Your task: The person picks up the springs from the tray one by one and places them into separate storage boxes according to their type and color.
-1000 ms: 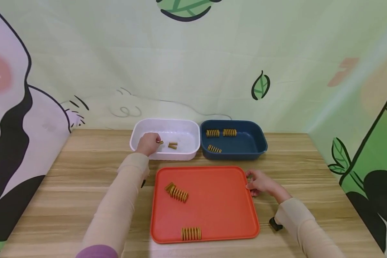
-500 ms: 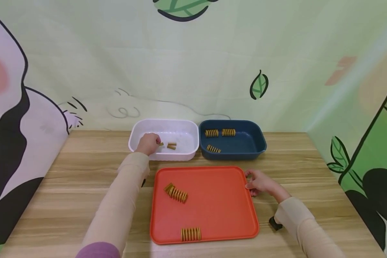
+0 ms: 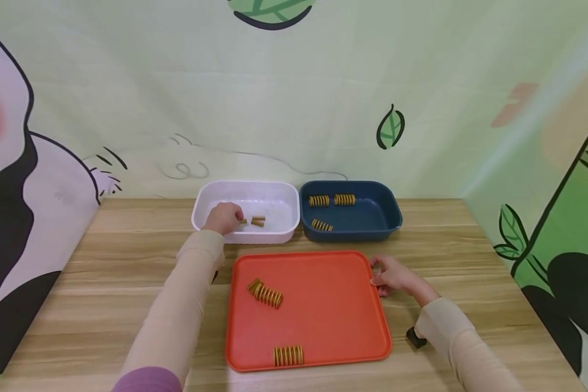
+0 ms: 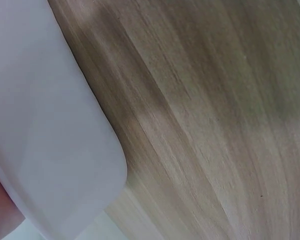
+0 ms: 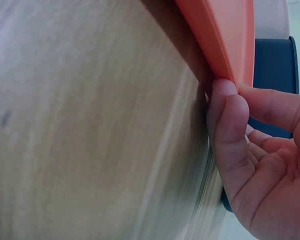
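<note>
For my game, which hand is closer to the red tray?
Right. The right hand pinches the red tray at its edge; the left hand reaches into the white bin beyond it.

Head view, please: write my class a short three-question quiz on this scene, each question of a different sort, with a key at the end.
1. True or false: the right hand pinches the edge of the red tray.
2. Multiple choice: where is the left hand?
a) over the red tray
b) in the white bin
c) under the red tray
3. Count: how many coil springs lie in the dark blue bin?

Key: 1. True. 2. b. 3. Three.
</note>
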Motion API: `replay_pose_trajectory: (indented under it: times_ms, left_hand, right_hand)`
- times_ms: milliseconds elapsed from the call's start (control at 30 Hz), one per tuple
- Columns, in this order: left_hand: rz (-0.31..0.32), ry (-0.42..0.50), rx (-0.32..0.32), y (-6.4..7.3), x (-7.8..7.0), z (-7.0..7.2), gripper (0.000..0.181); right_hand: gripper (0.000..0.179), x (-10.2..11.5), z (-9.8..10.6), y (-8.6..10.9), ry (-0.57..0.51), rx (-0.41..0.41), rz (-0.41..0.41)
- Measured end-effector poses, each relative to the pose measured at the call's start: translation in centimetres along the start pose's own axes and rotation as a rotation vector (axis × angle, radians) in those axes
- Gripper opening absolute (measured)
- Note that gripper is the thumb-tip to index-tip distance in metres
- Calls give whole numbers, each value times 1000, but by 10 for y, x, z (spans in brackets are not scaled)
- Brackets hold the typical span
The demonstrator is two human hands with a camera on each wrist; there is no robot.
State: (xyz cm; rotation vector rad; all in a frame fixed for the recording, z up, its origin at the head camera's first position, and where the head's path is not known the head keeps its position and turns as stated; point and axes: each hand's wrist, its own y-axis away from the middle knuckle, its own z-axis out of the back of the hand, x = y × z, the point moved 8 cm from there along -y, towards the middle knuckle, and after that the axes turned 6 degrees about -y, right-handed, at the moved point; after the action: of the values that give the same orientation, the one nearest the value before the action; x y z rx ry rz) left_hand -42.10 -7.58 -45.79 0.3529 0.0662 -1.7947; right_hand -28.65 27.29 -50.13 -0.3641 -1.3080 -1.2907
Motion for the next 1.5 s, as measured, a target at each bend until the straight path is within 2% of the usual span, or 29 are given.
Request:
replay_pose_trajectory:
  times_ms: [667, 867, 1000, 1267, 1500]
  left_hand:
    - [54, -5, 83, 2, 2, -3, 29]
    - [66, -9, 63, 2, 4, -2, 27]
    - [69, -8, 22, 1, 5, -1, 22]
    - [68, 9, -59, 5, 1, 8, 26]
    - [53, 57, -77, 7, 1, 11, 24]
  right_hand:
    - [35, 0, 0, 0, -5, -6, 7]
    - [35, 2, -1, 1, -5, -3, 2]
    - [35, 1, -1, 1, -4, -6, 0]
    - [36, 1, -1, 1, -5, 1, 8]
    - [35, -2, 0, 0, -7, -14, -23]
